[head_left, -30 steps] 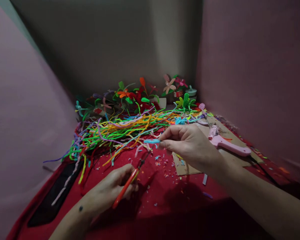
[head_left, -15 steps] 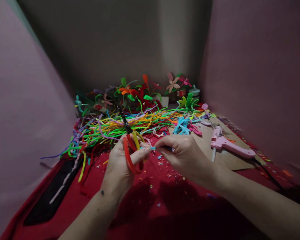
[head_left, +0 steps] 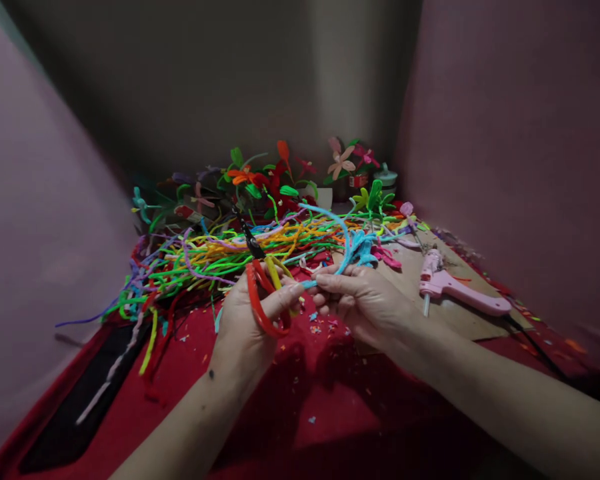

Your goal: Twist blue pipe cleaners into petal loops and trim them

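My left hand [head_left: 247, 320] is closed round red-handled scissors [head_left: 259, 293], blades pointing up and away. Its fingertips also pinch the end of a light blue pipe cleaner [head_left: 337, 233]. My right hand [head_left: 363, 300] is closed on the same blue pipe cleaner, which arcs up and over toward the pile. The two hands touch at the fingertips above the red cloth [head_left: 305, 413].
A big heap of coloured pipe cleaners [head_left: 220, 257] lies behind the hands. Finished pipe-cleaner flowers [head_left: 275, 183] stand at the back. A pink glue gun [head_left: 455, 290] rests on cardboard [head_left: 460, 313] to the right. Small clippings litter the cloth. Pink walls close in on both sides.
My left hand came up from the cloth with the scissors and met my right hand. The blue piece between the fingers now shows as a long arc rising from them.
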A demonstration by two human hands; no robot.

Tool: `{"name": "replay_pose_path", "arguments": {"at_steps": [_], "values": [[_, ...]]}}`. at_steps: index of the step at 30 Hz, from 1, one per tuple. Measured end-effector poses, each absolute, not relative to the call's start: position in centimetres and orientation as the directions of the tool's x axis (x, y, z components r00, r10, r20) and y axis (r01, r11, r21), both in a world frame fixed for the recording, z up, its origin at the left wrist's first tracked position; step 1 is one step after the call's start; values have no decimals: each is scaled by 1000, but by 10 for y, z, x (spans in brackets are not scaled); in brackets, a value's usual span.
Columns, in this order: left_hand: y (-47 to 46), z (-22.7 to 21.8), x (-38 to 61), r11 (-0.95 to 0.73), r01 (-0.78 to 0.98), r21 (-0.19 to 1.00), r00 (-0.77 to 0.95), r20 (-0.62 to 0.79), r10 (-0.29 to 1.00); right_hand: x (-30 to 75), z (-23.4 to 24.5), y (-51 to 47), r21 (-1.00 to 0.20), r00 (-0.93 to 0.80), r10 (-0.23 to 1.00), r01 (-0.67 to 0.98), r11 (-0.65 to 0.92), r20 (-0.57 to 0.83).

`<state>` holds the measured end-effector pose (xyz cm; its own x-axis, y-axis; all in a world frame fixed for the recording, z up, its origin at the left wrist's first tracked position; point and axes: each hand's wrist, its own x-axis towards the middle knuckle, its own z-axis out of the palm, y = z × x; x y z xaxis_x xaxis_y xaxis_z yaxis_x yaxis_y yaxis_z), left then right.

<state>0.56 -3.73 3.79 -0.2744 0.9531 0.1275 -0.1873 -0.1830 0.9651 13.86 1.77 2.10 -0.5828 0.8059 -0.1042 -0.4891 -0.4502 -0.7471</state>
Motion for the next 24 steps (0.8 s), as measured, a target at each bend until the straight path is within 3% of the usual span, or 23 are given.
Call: {"name": "replay_pose_path", "arguments": {"at_steps": [9, 24], "values": [[-22, 37, 0, -137, -128, 982, -337, 87, 938, 132, 23, 29, -849, -553, 825, -376, -370, -115], [-24, 18, -8, -152, -118, 981, -292, 112, 950, 128, 4, 32, -736, -652, 752, -461, -496, -98]]}}
